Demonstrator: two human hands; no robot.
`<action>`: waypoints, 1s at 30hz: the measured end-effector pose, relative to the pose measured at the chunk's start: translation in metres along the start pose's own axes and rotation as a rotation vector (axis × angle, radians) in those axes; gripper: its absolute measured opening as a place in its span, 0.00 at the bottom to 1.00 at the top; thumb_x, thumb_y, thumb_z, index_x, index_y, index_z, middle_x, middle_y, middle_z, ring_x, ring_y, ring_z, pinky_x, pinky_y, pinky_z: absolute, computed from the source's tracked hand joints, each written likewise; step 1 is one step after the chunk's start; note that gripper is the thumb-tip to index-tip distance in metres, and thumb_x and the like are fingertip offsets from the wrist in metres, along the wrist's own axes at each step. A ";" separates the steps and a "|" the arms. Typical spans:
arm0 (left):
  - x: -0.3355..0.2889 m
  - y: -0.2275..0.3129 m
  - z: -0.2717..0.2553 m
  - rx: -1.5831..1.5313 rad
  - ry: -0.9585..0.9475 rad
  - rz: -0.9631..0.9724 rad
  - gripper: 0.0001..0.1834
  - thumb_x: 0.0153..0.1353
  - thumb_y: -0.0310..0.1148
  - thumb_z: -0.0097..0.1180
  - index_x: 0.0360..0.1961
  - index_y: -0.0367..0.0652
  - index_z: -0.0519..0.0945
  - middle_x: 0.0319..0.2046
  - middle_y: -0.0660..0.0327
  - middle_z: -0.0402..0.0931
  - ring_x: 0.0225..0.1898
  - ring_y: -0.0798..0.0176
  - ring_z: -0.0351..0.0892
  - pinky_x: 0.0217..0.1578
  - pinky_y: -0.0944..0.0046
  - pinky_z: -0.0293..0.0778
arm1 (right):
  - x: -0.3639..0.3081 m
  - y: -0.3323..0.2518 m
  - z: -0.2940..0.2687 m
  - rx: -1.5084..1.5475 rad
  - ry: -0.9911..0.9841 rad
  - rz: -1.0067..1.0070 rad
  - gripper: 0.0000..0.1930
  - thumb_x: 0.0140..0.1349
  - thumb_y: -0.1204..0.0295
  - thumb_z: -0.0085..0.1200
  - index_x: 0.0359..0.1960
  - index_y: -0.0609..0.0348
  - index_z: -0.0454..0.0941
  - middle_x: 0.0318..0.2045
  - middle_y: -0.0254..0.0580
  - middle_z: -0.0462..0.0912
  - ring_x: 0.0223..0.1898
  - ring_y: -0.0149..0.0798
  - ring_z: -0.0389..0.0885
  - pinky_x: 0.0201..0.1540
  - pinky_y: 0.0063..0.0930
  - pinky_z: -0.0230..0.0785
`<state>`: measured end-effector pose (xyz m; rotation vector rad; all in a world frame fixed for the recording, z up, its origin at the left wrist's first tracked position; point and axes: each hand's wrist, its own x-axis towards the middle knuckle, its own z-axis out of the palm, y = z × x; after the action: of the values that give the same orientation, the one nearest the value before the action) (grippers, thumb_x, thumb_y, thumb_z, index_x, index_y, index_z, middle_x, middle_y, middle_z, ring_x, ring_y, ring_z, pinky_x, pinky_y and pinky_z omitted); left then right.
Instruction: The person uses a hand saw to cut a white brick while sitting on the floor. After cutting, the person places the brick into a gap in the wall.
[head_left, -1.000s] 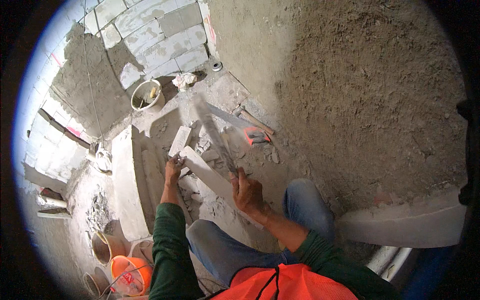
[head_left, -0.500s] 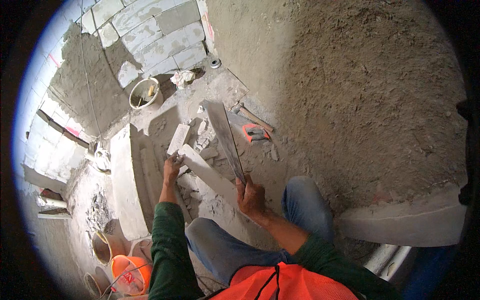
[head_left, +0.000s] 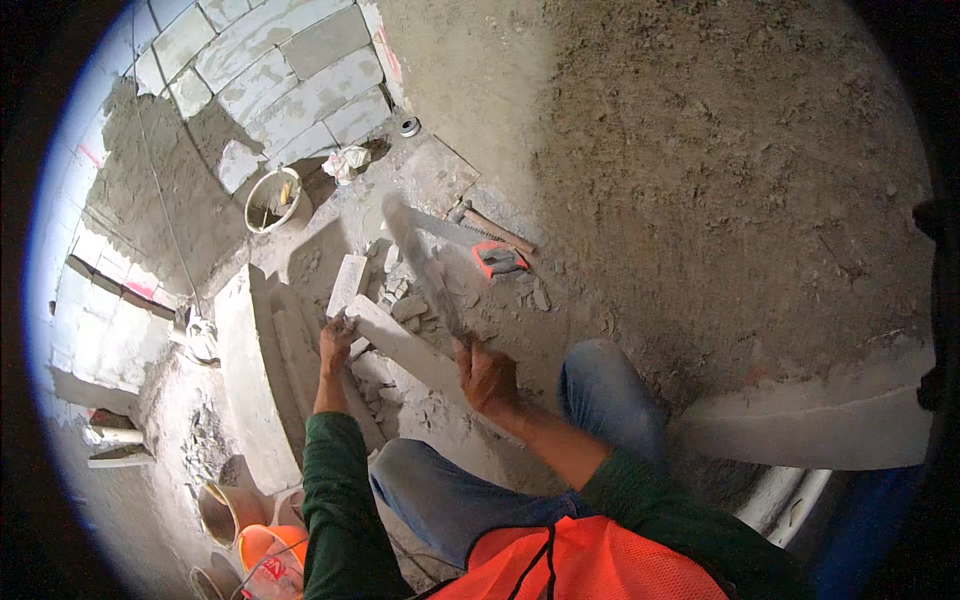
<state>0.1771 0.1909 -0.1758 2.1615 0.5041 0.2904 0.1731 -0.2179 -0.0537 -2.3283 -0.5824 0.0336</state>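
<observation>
My right hand [head_left: 487,378] is closed round the handle of a long, flat-bladed machete [head_left: 427,268], its blade smeared by motion above the rubble. Below it lies a long pale block strip [head_left: 405,342], slanting from my left hand toward my right knee. The fingers of my left hand [head_left: 338,338] are closed on the far end of that strip. Beyond them rests a shorter pale block piece [head_left: 347,283]. Broken block chips [head_left: 408,306] lie between the strip and the blade. Whether the blade touches the strip I cannot tell.
A handsaw [head_left: 500,260] with an orange and black handle lies beside a hammer [head_left: 497,228] near the rough wall. A mortar bucket [head_left: 273,203] stands at the far left. Large pale slabs [head_left: 250,375] stand left of my left arm, with an orange bucket [head_left: 272,545] below.
The machete has swung, its tip shifting left and its blade now blurred. My right hand has moved slightly left and up. My left hand stays at the strip's end; the whole view has shifted a little.
</observation>
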 end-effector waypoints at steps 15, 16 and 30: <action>-0.009 0.041 -0.005 0.130 -0.048 -0.057 0.29 0.63 0.44 0.61 0.61 0.37 0.75 0.39 0.51 0.83 0.41 0.65 0.81 0.44 0.62 0.76 | 0.025 -0.012 -0.014 0.126 -0.057 -0.001 0.16 0.71 0.62 0.45 0.49 0.61 0.77 0.26 0.53 0.83 0.27 0.58 0.83 0.28 0.52 0.72; -0.007 0.039 -0.006 0.295 -0.063 -0.090 0.29 0.63 0.44 0.61 0.62 0.38 0.74 0.41 0.50 0.83 0.43 0.63 0.81 0.45 0.62 0.76 | 0.021 -0.011 -0.016 0.075 -0.151 0.014 0.16 0.71 0.62 0.44 0.49 0.61 0.77 0.27 0.55 0.83 0.29 0.59 0.84 0.31 0.54 0.73; -0.006 0.022 -0.007 -0.089 -0.054 -0.029 0.31 0.66 0.41 0.60 0.65 0.35 0.70 0.47 0.48 0.82 0.47 0.60 0.81 0.48 0.62 0.76 | 0.020 0.013 0.016 -0.211 -0.401 0.000 0.21 0.71 0.56 0.45 0.49 0.64 0.76 0.27 0.57 0.83 0.28 0.56 0.85 0.27 0.47 0.76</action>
<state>0.1752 0.1810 -0.1539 2.0681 0.4826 0.2339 0.1926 -0.2072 -0.0716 -2.5432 -0.8147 0.4686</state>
